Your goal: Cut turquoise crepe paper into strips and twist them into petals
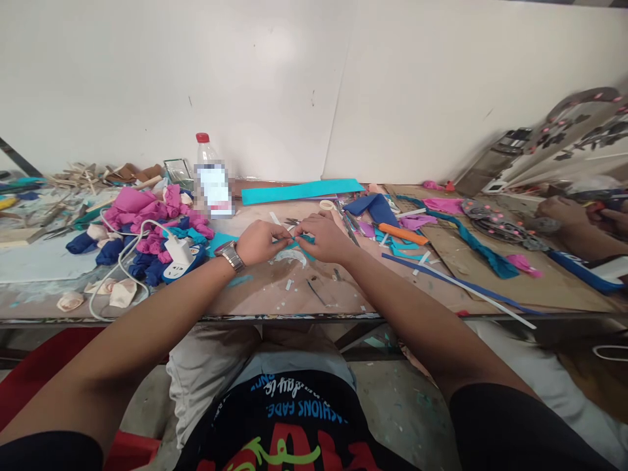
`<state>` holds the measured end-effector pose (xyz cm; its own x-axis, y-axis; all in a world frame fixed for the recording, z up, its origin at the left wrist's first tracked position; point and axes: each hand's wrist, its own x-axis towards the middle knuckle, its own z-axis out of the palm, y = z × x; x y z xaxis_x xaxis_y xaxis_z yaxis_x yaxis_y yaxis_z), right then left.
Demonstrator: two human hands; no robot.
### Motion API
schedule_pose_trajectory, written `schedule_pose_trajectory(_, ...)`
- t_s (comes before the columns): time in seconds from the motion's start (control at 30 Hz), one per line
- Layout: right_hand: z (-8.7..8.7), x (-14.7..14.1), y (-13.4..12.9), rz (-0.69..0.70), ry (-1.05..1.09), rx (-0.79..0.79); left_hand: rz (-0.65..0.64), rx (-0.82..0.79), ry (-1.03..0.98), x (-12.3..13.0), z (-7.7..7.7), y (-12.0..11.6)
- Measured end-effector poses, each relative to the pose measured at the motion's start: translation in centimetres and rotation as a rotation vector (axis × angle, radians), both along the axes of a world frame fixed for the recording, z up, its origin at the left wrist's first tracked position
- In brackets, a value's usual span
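Above the middle of the worktable, my left hand (260,242) and my right hand (324,238) meet, fingertips pinched close together. Between them is a small piece of teal crepe paper (308,252), mostly hidden by the fingers. Another teal sheet (222,243) lies beside my left wrist, which wears a metal watch (231,254). Behind both hands a long turquoise strip (301,191) rests along the wall. To the right of my right hand lie a folded dark blue piece (375,209) and an orange handle (403,235).
Left are pink crumpled paper flowers (142,209), a power strip (184,263) with white cable, and a phone (214,188) against a red-capped bottle (203,139). Right are a white strip (483,294), cardboard (441,252) and a co-worker's hands (564,219). The table edge (294,318) is near me.
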<state>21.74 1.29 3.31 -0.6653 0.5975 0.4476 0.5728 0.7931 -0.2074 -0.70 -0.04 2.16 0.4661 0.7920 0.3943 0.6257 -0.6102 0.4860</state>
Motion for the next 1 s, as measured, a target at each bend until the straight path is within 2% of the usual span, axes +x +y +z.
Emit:
schedule_pose_trajectory(0.2, -0.1, 0.3, 0.4, -0.001, 0.005, 0.006, -0.051, -0.092, 0.042, -0.4, 0.5, 0.3)
schedule_pose_trajectory(0.5, -0.4, 0.4, 0.7, 0.046, 0.055, -0.055, -0.257, -0.439, -0.011, -1.1, 0.5, 1.2)
schedule_pose_trajectory(0.77, -0.5, 0.3, 0.6, 0.127, 0.039, -0.112, -0.236, -0.444, 0.004, -1.1, 0.6, 1.1)
schedule_pose_trajectory(1.0, -0.7, 0.2, 0.8, 0.137, 0.065, -0.066, -0.223, -0.468, 0.007, -1.0, 0.7, 1.0)
